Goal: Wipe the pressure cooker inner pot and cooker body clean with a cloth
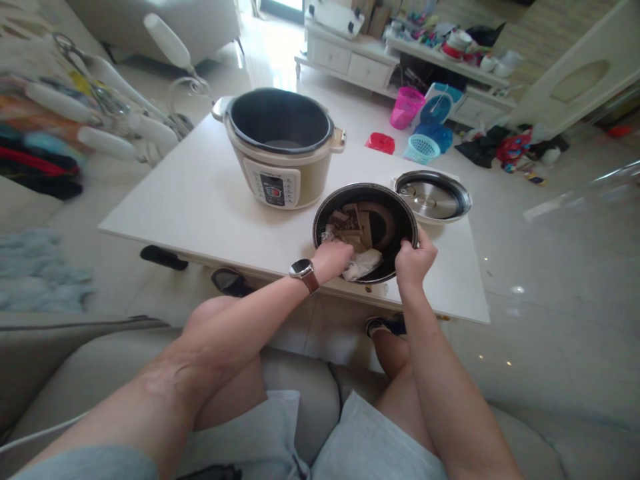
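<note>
Wiping, it seems, inside the tilted inner pot [384, 220] over the worktop's [175, 193] near edge | left hand [334, 259]: fingers bunched around cloth [364, 265] | right hand [416, 261]: fingers pinching rim | best: steady the rim, sweep the wall evenly

Daylight glare on tiled floor [270, 57]; edges stretched, left side blurred.

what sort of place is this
Most likely a living room in a home: the person sits on a sofa at a low white table, with a drawered cabinet across the tiled floor.
</note>
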`<state>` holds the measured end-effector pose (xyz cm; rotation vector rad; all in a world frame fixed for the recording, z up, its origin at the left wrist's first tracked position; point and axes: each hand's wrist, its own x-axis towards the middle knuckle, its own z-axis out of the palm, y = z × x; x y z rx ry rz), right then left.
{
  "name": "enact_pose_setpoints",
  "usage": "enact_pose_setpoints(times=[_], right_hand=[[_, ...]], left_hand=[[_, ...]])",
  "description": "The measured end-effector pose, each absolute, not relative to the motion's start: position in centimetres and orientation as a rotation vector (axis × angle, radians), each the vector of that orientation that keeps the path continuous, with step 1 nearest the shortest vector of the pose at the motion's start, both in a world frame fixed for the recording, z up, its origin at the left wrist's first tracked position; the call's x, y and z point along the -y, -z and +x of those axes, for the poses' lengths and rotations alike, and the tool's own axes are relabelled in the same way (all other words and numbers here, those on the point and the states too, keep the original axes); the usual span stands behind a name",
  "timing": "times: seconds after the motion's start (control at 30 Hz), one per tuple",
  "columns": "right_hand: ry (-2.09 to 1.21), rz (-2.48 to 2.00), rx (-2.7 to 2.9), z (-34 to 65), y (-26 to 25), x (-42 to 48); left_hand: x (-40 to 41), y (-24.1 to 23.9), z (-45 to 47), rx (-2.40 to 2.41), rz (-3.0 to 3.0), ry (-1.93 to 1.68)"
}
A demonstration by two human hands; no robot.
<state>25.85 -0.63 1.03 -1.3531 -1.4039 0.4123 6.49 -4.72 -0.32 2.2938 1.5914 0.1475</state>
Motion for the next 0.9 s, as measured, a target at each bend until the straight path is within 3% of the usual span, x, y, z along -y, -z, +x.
enact_pose_setpoints(times=[0.3, 0.6, 0.9], right_hand=[[-0.402, -1.325, 1.711, 27.5, -4.4, 0.0], [-0.563, -1.274, 1.666, 28.1, -3.4, -0.1], [-0.522, -1.35, 1.503, 25.8, -1.2, 0.6]], left_hand=[[5.5, 0.9, 7.8, -1.519, 2.328, -0.127], [4.8, 2.0, 7.7, -1.439, 2.263, -0.254], [3.8, 2.7, 10.3, -1.203, 1.531, -0.952]])
